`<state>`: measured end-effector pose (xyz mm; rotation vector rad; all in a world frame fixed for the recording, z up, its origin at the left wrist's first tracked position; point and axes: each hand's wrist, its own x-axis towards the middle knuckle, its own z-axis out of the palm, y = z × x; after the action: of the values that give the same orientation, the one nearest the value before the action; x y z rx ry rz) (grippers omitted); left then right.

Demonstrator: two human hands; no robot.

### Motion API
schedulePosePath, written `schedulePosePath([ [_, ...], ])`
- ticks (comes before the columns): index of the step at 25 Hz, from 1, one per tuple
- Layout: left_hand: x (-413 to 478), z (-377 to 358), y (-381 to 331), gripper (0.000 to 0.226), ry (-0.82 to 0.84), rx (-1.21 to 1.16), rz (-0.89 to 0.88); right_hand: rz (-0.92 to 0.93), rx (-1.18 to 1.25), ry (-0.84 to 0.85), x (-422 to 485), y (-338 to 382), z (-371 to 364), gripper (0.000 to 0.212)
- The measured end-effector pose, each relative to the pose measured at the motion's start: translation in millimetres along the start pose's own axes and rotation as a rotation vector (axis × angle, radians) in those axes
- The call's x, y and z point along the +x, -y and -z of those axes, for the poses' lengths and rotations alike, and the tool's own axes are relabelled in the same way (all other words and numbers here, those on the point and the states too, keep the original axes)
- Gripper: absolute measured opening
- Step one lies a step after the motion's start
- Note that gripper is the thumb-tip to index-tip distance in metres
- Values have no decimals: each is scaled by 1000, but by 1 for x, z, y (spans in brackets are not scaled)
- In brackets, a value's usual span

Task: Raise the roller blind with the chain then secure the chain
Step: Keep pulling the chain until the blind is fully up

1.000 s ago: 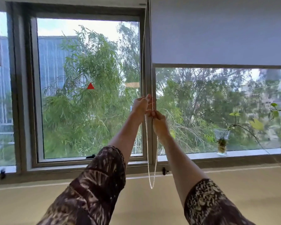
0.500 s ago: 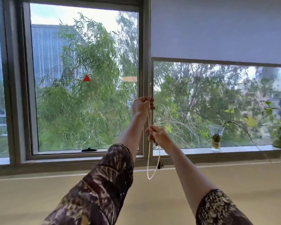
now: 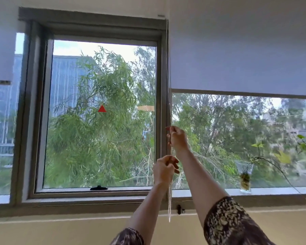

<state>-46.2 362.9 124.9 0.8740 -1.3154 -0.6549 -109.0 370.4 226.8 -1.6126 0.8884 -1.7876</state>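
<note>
Step in hand: raising, by hand-over-hand pulls on the chain (image 3: 170,200). The chain hangs along the window mullion (image 3: 163,85), from the top corner of the frame down to a loop that ends just below the sill line, near a small dark clip (image 3: 179,209) on the frame at the foot of the mullion. Right hand (image 3: 177,137) is the upper one, fingers clenched around the chain at about mid-height of the mullion. Left hand (image 3: 163,169) sits lower on the same chain, close under the right; fingers curled at the strand, but whether they grip it or only guide it I cannot tell. Roller blind (image 3: 242,55) is to the right of the mullion, bottom bar roughly halfway down the pane, lower glass uncovered. Judgement: raise partly done, securing not begun. Next move likely calls for the upper hand to draw down while the lower one lets go and reaches up past it, keeping to the same strand of the loop so the blind goes up rather than down. Afterwards the loop presumably hooks to the dark clip; its exact form is too small to read.
</note>
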Motion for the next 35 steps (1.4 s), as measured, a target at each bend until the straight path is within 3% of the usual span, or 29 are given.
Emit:
schedulePosePath([
  [4, 2, 19, -19, 19, 133, 9, 19, 75, -26, -31, -6, -3, -3, 27],
  [6, 6, 28, -32, 21, 152, -4, 48, 89, -41, -37, -7, -5, 1, 28],
  [10, 16, 30, -59, 27, 89, -157, 14, 61, -69, -31, -17, -29, 5, 22],
  [18, 33, 4, -80, 19, -12, -185, 65, 83, -100, -9, -48, -66, -5, 23],
  [21, 26, 3, -61, 18, -55, -198, 143, 33, -94, 22, -72, -94, -1, 23],
  [24, 14, 10, -30, 20, 24, -171, 212, 1, -121, 30, -82, -121, 4, 26],
  [28, 12, 21, 3, 25, 53, -108, 235, -47, -160, 52, -88, -150, 1, 35],
  [32, 13, 31, 30, 30, 50, -63, 269, -110, -249, 78, -91, -173, -7, 26],
  [35, 16, 38, 54, 35, 56, -17, 299, -138, -264, 105, -94, -192, -12, 30],
])
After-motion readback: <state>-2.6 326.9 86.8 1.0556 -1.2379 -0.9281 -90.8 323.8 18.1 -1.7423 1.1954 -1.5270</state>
